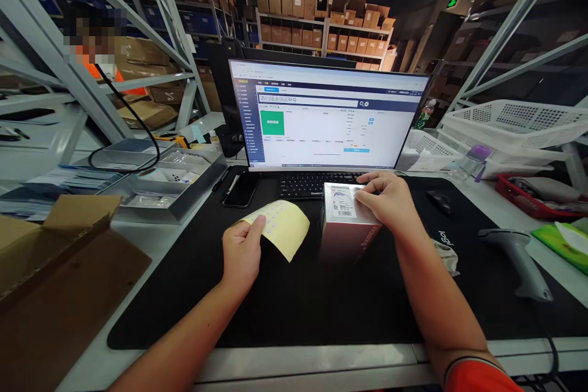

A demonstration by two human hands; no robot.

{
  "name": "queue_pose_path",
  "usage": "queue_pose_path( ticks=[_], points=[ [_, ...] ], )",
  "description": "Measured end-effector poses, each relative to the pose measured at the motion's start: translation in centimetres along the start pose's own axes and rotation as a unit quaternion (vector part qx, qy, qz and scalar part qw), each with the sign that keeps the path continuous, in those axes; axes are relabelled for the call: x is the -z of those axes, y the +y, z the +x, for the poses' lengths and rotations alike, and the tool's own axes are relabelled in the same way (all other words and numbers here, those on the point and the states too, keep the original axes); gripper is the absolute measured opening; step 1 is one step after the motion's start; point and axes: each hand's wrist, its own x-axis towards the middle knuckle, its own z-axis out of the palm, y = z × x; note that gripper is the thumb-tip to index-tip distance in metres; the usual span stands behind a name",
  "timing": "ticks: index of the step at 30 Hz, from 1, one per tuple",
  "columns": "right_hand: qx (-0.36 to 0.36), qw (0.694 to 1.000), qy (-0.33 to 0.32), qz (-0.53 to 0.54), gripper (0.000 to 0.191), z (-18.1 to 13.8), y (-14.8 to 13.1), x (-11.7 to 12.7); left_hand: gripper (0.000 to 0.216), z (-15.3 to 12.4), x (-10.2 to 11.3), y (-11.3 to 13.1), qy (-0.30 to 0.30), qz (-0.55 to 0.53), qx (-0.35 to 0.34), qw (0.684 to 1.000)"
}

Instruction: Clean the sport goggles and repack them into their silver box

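My left hand [242, 251] is closed on a curled yellow sheet of small stickers [281, 226], held above the black desk mat [294, 300]. My right hand [384, 201] rests on top of a small white and pink box [345, 220] that stands on the mat. Its fingers press on the barcode label on the box's top. Just behind both hands are the black keyboard [307, 184] and the lit monitor [328, 115].
A phone [239, 191] lies left of the keyboard. A metal tray [168, 184] and an open cardboard box [59, 269] sit at left. At right are a mouse [440, 201], a barcode scanner [521, 257] and white baskets [514, 125]. A person stands behind the left shelving.
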Motion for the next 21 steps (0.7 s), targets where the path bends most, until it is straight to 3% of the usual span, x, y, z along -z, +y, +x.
queue_pose_path(
  ticks=[9, 14, 21],
  points=[
    [0.005, 1.000, -0.001, 0.016, 0.013, 0.02, 0.30, -0.34, 0.044, -0.17, -0.03, 0.22, -0.010, 0.010, -0.003, 1.000],
    [0.029, 0.999, 0.016, -0.039, 0.013, -0.21, -0.11, -0.09, 0.043, -0.22, 0.01, 0.24, -0.009, 0.010, -0.010, 1.000],
    [0.027, 0.999, -0.023, -0.030, 0.009, 0.01, 0.35, 0.63, 0.040, -0.14, -0.10, 0.10, -0.009, 0.012, -0.013, 1.000]
  ],
)
